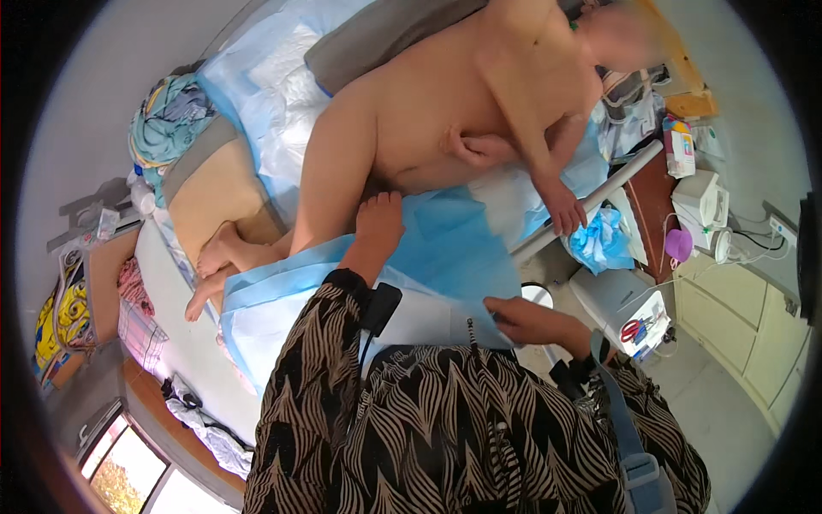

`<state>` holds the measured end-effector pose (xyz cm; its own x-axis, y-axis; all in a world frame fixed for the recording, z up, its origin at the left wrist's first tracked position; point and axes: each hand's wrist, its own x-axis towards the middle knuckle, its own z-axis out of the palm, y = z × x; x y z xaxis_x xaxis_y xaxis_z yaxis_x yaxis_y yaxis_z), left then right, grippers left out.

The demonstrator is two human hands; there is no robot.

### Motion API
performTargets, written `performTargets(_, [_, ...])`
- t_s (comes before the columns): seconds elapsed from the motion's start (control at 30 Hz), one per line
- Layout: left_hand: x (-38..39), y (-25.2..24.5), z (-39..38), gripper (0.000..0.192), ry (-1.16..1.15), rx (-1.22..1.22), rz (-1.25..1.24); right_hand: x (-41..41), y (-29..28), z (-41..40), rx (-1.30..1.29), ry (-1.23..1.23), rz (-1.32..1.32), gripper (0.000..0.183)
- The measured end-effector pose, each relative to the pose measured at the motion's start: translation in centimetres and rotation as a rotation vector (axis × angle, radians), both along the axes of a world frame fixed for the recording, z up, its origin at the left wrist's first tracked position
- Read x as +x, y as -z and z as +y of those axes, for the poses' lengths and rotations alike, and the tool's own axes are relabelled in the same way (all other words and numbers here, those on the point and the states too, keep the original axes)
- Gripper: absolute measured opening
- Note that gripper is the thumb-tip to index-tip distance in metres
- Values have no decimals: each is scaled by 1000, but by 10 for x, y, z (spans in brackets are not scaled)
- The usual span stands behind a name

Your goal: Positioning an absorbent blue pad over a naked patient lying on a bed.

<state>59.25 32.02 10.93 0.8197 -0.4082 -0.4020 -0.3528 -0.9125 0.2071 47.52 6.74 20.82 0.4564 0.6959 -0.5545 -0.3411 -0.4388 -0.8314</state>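
An unclothed person (437,109) lies on their side on a bed, turned towards me. A blue and white disposable underpad (449,244) spreads from the person's front over the near side of the bed. My left hand (381,221) is at the person's upper thigh, by the pad's far edge; its fingertips are hidden, so their grip cannot be made out. My right hand (536,322) pinches the near right edge of the pad, beside my patterned clothing (449,411). White padding (292,96) lies behind the person's hips.
The person's hand (562,205) rests at a pale bed rail (616,173). A grey-brown cushion (385,38) is behind their back, a beige pillow (212,170) near their feet. Rightward are crumpled blue pads (600,241), red-handled scissors (632,329), a purple cup (679,244) and a white device (700,202).
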Motion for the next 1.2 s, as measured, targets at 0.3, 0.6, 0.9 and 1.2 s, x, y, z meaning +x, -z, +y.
performTargets(0.3, [-21, 10, 26, 26, -460, -592, 176, 14, -5, 3, -259, 210, -411, 18])
performTargets(0.6, [-60, -96, 48, 36, -981, -858, 549, 45, 20, 15, -29, 474, -499, 14])
performTargets(0.9, [-109, -110, 65, 39, -1273, -1062, 959, 47, 64, 21, -61, 436, -695, 19])
performTargets(1.2, [-105, -135, 99, 45, -727, -921, 974, 78, 28, 43, 71, 256, -946, 45])
